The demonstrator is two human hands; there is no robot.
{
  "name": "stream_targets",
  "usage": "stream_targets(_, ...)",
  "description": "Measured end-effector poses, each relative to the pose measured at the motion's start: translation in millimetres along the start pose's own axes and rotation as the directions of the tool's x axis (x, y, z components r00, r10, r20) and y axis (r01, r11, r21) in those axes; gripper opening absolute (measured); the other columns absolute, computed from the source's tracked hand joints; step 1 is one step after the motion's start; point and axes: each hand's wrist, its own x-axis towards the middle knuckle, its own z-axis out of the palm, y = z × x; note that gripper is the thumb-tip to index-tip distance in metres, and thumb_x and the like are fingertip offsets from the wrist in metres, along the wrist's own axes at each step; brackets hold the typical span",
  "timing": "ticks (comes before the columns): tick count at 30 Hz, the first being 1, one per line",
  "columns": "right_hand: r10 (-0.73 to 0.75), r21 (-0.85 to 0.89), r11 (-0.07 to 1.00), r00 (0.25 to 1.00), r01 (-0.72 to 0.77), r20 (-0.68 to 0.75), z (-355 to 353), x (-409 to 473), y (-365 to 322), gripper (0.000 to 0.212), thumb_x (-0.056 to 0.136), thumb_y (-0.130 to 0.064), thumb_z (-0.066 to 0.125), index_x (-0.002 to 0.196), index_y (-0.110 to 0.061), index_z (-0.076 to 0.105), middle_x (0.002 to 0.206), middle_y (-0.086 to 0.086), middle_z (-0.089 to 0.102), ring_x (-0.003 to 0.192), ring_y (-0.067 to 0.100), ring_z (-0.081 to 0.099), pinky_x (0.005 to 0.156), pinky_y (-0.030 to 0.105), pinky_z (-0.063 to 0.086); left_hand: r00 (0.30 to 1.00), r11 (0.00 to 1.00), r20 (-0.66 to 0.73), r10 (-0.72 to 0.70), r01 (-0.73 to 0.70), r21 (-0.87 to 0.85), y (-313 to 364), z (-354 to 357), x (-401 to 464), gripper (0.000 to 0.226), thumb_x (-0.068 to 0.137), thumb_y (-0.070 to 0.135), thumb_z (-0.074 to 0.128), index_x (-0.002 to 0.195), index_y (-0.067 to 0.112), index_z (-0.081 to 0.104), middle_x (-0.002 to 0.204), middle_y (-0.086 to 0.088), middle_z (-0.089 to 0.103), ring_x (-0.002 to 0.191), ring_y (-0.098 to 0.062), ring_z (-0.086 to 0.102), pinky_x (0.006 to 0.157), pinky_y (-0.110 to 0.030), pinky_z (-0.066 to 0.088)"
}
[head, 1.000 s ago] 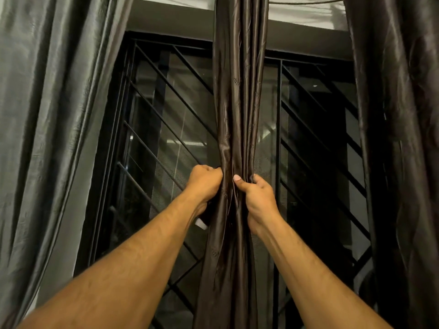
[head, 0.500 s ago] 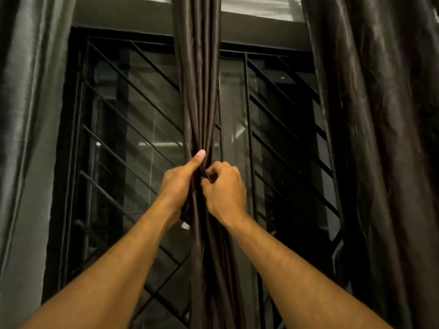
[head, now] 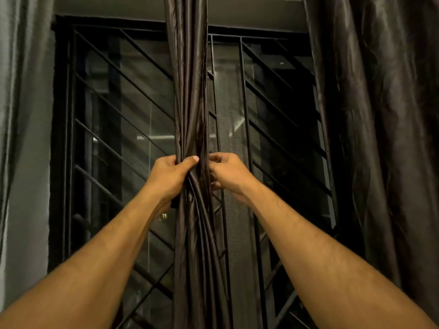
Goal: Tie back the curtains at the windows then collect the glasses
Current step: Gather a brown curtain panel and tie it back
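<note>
A dark brown satin curtain (head: pixel 190 96), gathered into a narrow bunch, hangs down the middle of the window. My left hand (head: pixel 172 178) is wrapped around the bunch from its left side, thumb across the front. My right hand (head: pixel 229 175) sits at the bunch's right edge, fingers curled and pinching the fabric there. Below the hands the folds twist slightly. No tie-back cord can be made out, and no glasses are in view.
Behind the curtain is a window with a black metal grille (head: pixel 273 129) of diagonal bars. A grey curtain (head: pixel 21 138) hangs at the left and another dark brown curtain (head: pixel 384 138) at the right, both close to my arms.
My left hand has closed fully around the bunch, thumb now across the front. My right hand has shifted from over the bunch to its right edge. The view has shifted slightly.
</note>
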Motion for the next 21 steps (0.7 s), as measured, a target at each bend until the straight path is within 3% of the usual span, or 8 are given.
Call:
stream_targets(2, -0.008, 0.015, 1.0, 0.999, 0.008, 0.037, -1, -5, -2, 0.021, 0.106, -0.016, 0.053, 0.11, -0.003, 0.069, 0.074, 0.002, 0.07, 0.056, 0.006, 0.065, 0.047, 0.022, 0.052, 1.0, 0.999, -0.017, 0.019, -0.018, 0.04, 0, -3, 0, 0.022, 0.097, 0.023, 0.065, 0.106, 0.004, 0.072, 0.089, -0.016, 0.078, 0.077, -0.025, 0.078, 0.06, -0.028, 0.062)
stream_targets(6, 0.002, 0.02, 1.0, 0.997, -0.004, 0.078, 1, -10, -1, 0.025, 0.106, -0.014, 0.051, 0.115, 0.005, 0.065, 0.09, 0.015, 0.071, 0.06, 0.016, 0.068, 0.053, 0.03, 0.059, 0.993, 0.962, -0.003, 0.12, -0.115, 0.249, -1, -10, 2, 0.02, 0.099, 0.032, 0.062, 0.099, 0.015, 0.074, 0.086, -0.006, 0.079, 0.079, -0.018, 0.077, 0.072, -0.03, 0.061)
stream_targets(9, 0.018, 0.042, 0.999, 0.996, -0.022, 0.085, 1, -13, -3, 0.015, 0.105, -0.01, 0.053, 0.103, -0.002, 0.066, 0.085, 0.012, 0.07, 0.055, 0.013, 0.066, 0.051, 0.03, 0.058, 0.983, 0.894, 0.05, 0.174, -0.179, 0.41, 3, -15, 4, 0.025, 0.1, 0.038, 0.058, 0.103, 0.019, 0.074, 0.089, -0.002, 0.079, 0.08, -0.012, 0.076, 0.08, -0.033, 0.06)
stream_targets(12, -0.04, -0.129, 0.991, 0.999, 0.037, -0.022, 2, -16, -8, 0.01, 0.101, -0.016, 0.063, 0.092, -0.01, 0.062, 0.078, 0.007, 0.067, 0.056, 0.013, 0.062, 0.044, 0.027, 0.05, 0.983, 0.831, 0.065, 0.174, -0.182, 0.526, 7, -21, 6, 0.028, 0.098, 0.046, 0.059, 0.1, 0.022, 0.074, 0.085, 0.002, 0.078, 0.075, -0.008, 0.075, 0.078, -0.033, 0.061)
stream_targets(14, -0.061, -0.235, 0.971, 0.993, 0.035, -0.104, 7, -21, -11, 0.012, 0.1, -0.022, 0.064, 0.096, -0.012, 0.059, 0.082, 0.007, 0.072, 0.054, 0.015, 0.066, 0.04, 0.026, 0.048, 0.984, 0.783, 0.026, 0.178, -0.157, 0.602, 9, -22, 6, 0.032, 0.093, 0.052, 0.063, 0.092, 0.022, 0.074, 0.077, 0.003, 0.076, 0.068, -0.008, 0.072, 0.066, -0.029, 0.058)
stream_targets(18, -0.192, -0.448, 0.894, 0.926, 0.028, -0.325, 24, -28, -10, 0.023, 0.097, -0.031, 0.066, 0.081, -0.028, 0.05, 0.075, 0.003, 0.073, 0.054, 0.019, 0.071, 0.05, 0.033, 0.056, 0.966, 0.741, -0.158, 0.206, -0.049, 0.67, 11, -15, 4, 0.05, 0.083, 0.059, 0.071, 0.07, 0.013, 0.057, 0.062, -0.001, 0.058, 0.056, -0.017, 0.054, 0.055, -0.029, 0.043)
stream_targets(19, -0.179, -0.414, 0.91, 0.92, 0.019, -0.35, 26, -30, -10, 0.023, 0.097, -0.03, 0.067, 0.079, -0.026, 0.052, 0.072, 0.003, 0.072, 0.051, 0.019, 0.069, 0.048, 0.032, 0.055, 0.961, 0.756, -0.19, 0.202, -0.03, 0.654, 11, -12, 2, 0.052, 0.081, 0.06, 0.072, 0.068, 0.014, 0.054, 0.06, -0.002, 0.054, 0.055, -0.018, 0.051, 0.055, -0.03, 0.042)
stream_targets(21, -0.031, -0.097, 0.995, 0.949, 0.0, -0.313, 28, -38, -14, 0.018, 0.1, -0.025, 0.064, 0.087, -0.012, 0.064, 0.064, 0.006, 0.068, 0.041, 0.016, 0.062, 0.039, 0.026, 0.047, 0.958, 0.799, -0.227, 0.176, -0.005, 0.601, 9, -8, -2, 0.054, 0.081, 0.061, 0.072, 0.063, 0.016, 0.051, 0.055, 0.0, 0.048, 0.052, -0.019, 0.046, 0.054, -0.031, 0.039)
